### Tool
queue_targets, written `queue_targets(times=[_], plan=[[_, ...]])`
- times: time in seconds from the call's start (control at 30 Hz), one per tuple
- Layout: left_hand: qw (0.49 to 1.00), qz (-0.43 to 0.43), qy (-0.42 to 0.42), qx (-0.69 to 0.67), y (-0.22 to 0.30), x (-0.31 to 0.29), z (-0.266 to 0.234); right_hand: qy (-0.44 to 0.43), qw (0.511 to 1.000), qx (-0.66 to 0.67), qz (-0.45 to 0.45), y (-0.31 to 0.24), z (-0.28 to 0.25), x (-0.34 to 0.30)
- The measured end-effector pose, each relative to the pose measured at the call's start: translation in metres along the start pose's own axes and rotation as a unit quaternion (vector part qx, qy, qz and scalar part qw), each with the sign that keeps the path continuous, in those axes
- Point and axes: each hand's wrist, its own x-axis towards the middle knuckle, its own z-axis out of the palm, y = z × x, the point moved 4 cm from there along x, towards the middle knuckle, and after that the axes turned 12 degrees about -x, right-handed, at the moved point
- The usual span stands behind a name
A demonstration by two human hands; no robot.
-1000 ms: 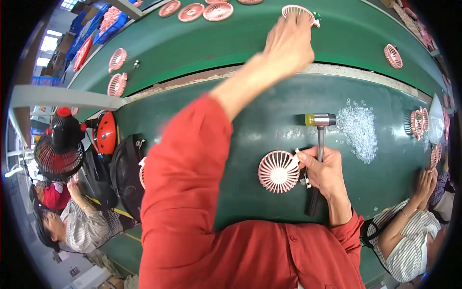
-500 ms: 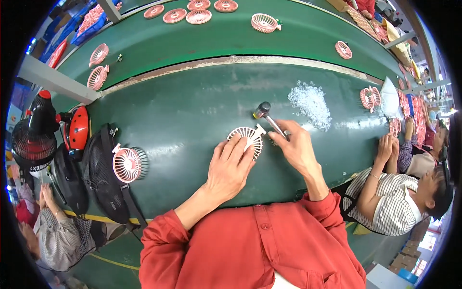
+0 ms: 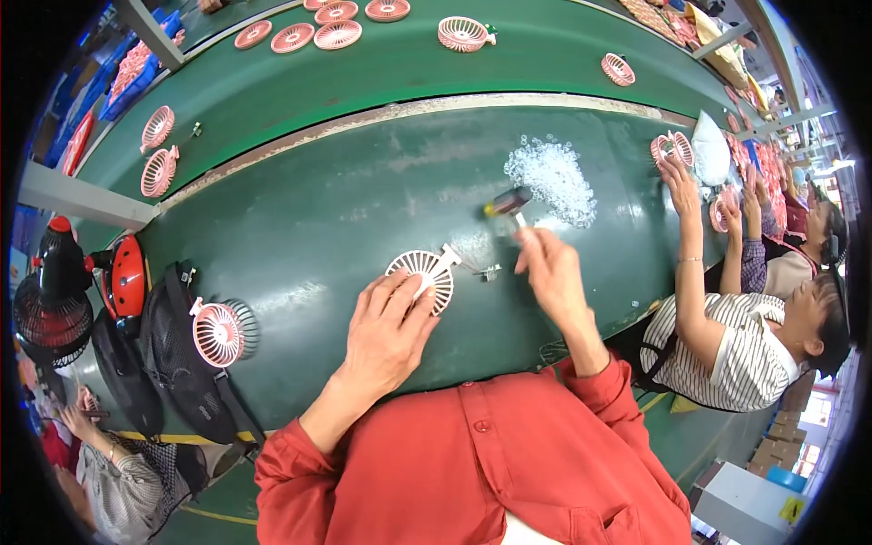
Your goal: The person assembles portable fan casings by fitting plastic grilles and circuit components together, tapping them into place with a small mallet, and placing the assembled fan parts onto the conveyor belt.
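Note:
A white round fan grille (image 3: 445, 295) with a short stem lies on the dark green bench in front of me. My left hand (image 3: 392, 318) holds it down, the fingers spread over its slats and covering part of it. Beside the stem is a small metallic part (image 3: 490, 272), apparently joined to the grille by a thin wire. My right hand (image 3: 556, 277) is closed round the handle of a small hammer (image 3: 510, 202). The black-and-yellow hammer head is raised near the heap of small clear rings (image 3: 554, 177), slightly blurred.
To the left, a pink-and-white fan housing (image 3: 218, 334) sits by a black mesh bag (image 3: 182, 363) and a red-and-black fan (image 3: 125, 277). Pink grilles (image 3: 338, 34) lie on the green belt (image 3: 381, 77) beyond the bench. At right, a striped-shirted co-worker (image 3: 718, 350) reaches towards another pink housing (image 3: 672, 150).
My right hand has moved the hammer rightward, away from the grille, uncovering the small metallic part. My left hand stays on the grille. The co-worker at right has reached forward. The view has shifted.

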Motion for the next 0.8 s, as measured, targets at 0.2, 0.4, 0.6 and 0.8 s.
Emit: queue_targets(times=[0.2, 0.4, 0.6, 0.8], plan=[[0.996, -0.065, -0.022, -0.05, 0.0, -0.003, -0.018, 0.087, 0.995, -0.046, 0.008, 0.014, -0.015, 0.045], [0.991, -0.116, -0.02, 0.064, 0.006, 0.014, -0.012, 0.074, 0.98, -0.182, -0.032, 0.005, -0.006, 0.058], [0.983, -0.15, -0.047, 0.098, -0.004, 0.015, 0.004, -0.001, 0.999, 0.032, 0.032, 0.008, -0.013, 0.036], [0.989, -0.108, 0.015, -0.104, 0.001, 0.017, -0.006, -0.25, 0.829, 0.484, 0.125, -0.023, -0.006, 0.002]])
